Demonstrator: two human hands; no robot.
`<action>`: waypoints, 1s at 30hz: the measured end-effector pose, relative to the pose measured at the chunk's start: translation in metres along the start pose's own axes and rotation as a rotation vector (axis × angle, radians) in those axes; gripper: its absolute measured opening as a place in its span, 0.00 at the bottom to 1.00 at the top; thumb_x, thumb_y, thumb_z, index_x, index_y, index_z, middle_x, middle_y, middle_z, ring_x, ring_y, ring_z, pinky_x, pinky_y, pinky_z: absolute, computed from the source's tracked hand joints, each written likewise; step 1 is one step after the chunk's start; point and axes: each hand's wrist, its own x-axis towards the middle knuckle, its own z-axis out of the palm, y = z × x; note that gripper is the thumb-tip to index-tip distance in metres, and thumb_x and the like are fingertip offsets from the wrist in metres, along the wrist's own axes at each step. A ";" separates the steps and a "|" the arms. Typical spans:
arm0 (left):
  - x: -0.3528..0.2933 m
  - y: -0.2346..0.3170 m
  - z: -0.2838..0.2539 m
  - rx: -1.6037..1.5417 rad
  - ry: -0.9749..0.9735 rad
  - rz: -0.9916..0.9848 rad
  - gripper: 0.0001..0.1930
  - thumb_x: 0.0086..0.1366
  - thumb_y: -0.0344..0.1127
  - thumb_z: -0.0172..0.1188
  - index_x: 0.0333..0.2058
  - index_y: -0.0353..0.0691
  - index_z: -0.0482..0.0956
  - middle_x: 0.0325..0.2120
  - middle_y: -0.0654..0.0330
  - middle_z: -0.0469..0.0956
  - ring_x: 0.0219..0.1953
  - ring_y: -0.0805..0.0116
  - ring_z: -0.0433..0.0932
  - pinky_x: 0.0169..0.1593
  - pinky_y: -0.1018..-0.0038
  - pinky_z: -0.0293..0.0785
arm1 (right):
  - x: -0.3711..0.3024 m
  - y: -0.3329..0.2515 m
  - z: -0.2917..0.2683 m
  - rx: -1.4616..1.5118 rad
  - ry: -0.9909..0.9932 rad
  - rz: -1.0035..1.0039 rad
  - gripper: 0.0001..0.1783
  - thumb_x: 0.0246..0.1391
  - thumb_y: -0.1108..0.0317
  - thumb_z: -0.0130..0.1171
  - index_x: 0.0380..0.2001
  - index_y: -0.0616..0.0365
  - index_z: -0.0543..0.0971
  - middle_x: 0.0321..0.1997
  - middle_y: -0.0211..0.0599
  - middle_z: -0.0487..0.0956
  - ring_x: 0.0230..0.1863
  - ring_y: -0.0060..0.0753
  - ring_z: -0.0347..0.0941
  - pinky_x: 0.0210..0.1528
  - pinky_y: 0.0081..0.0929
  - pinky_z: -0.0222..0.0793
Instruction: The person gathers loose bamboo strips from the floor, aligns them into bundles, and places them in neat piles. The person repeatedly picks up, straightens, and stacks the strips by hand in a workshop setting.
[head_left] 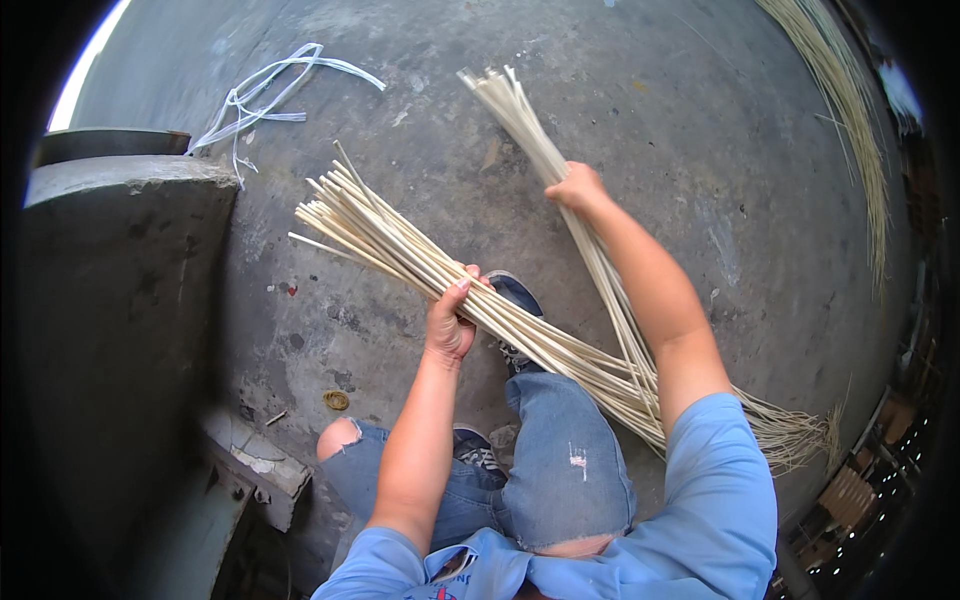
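The cane strips [400,245] look like pale, smooth, matt peeled wood. Under them the floor [660,90] is grey concrete, rough and stained. Left of the strips, the block [120,300] is coarse, matt concrete. Below them, the jeans [560,470] are faded, torn denim; the shirt [720,500] beside is soft blue cloth
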 end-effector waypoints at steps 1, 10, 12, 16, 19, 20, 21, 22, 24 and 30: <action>0.000 0.000 0.001 -0.011 -0.008 -0.008 0.17 0.59 0.32 0.65 0.46 0.45 0.70 0.39 0.60 0.74 0.44 0.63 0.77 0.57 0.61 0.75 | -0.010 -0.006 0.017 -0.153 0.077 -0.007 0.30 0.36 0.58 0.72 0.46 0.55 0.81 0.38 0.46 0.85 0.41 0.45 0.83 0.50 0.41 0.76; 0.004 0.000 -0.002 0.004 -0.016 -0.003 0.18 0.60 0.31 0.64 0.48 0.44 0.71 0.40 0.60 0.76 0.46 0.62 0.78 0.57 0.59 0.76 | -0.060 0.000 0.053 -0.328 0.537 -0.784 0.53 0.36 0.52 0.78 0.66 0.43 0.62 0.74 0.46 0.56 0.77 0.53 0.46 0.75 0.67 0.33; 0.003 0.002 -0.005 0.020 -0.006 0.003 0.18 0.61 0.31 0.64 0.49 0.43 0.71 0.41 0.59 0.77 0.46 0.61 0.78 0.58 0.58 0.76 | -0.067 -0.007 0.052 -0.348 0.519 -0.853 0.44 0.40 0.55 0.75 0.62 0.44 0.67 0.74 0.43 0.57 0.77 0.51 0.45 0.76 0.66 0.32; 0.004 0.001 -0.006 0.030 0.011 0.004 0.19 0.61 0.31 0.64 0.50 0.43 0.72 0.41 0.58 0.78 0.47 0.60 0.79 0.57 0.57 0.77 | -0.082 -0.020 0.044 -0.358 0.485 -0.957 0.29 0.43 0.60 0.72 0.51 0.48 0.76 0.72 0.41 0.61 0.77 0.50 0.48 0.77 0.63 0.31; 0.002 0.003 -0.007 0.035 0.037 0.004 0.19 0.61 0.31 0.64 0.50 0.42 0.72 0.42 0.58 0.78 0.47 0.60 0.79 0.57 0.56 0.77 | -0.107 -0.036 0.037 -0.215 0.483 -1.098 0.16 0.46 0.66 0.69 0.41 0.53 0.80 0.59 0.43 0.75 0.66 0.49 0.67 0.71 0.52 0.56; 0.002 0.003 -0.007 0.036 0.035 0.004 0.19 0.61 0.31 0.64 0.50 0.42 0.72 0.42 0.58 0.78 0.48 0.60 0.79 0.58 0.56 0.76 | -0.119 -0.037 0.036 -0.055 0.337 -1.015 0.14 0.48 0.66 0.69 0.39 0.55 0.80 0.53 0.42 0.77 0.60 0.46 0.71 0.64 0.47 0.62; 0.002 0.002 -0.007 0.037 0.034 0.002 0.19 0.61 0.31 0.64 0.50 0.41 0.72 0.42 0.58 0.78 0.48 0.60 0.79 0.58 0.57 0.76 | -0.131 -0.034 0.037 0.101 0.189 -0.924 0.11 0.50 0.66 0.68 0.37 0.56 0.81 0.47 0.41 0.79 0.53 0.44 0.75 0.57 0.42 0.68; 0.002 0.002 -0.007 0.038 0.035 0.002 0.19 0.61 0.31 0.64 0.50 0.41 0.72 0.42 0.58 0.78 0.48 0.60 0.79 0.59 0.58 0.76 | -0.143 -0.032 0.038 0.255 0.041 -0.827 0.10 0.52 0.66 0.68 0.35 0.58 0.81 0.41 0.40 0.81 0.47 0.41 0.79 0.51 0.38 0.74; 0.004 0.002 -0.009 0.038 0.014 0.026 0.19 0.61 0.30 0.62 0.51 0.38 0.72 0.42 0.57 0.79 0.48 0.61 0.79 0.58 0.61 0.77 | -0.164 -0.033 0.040 0.488 -0.222 -0.595 0.13 0.55 0.61 0.69 0.31 0.61 0.81 0.29 0.35 0.79 0.32 0.32 0.78 0.36 0.28 0.74; 0.007 0.002 -0.010 0.030 -0.005 0.021 0.21 0.59 0.30 0.62 0.52 0.36 0.72 0.45 0.55 0.79 0.50 0.61 0.78 0.59 0.64 0.76 | -0.163 -0.022 0.054 0.595 -0.415 -0.463 0.18 0.51 0.59 0.74 0.37 0.61 0.82 0.30 0.32 0.79 0.32 0.25 0.77 0.39 0.26 0.74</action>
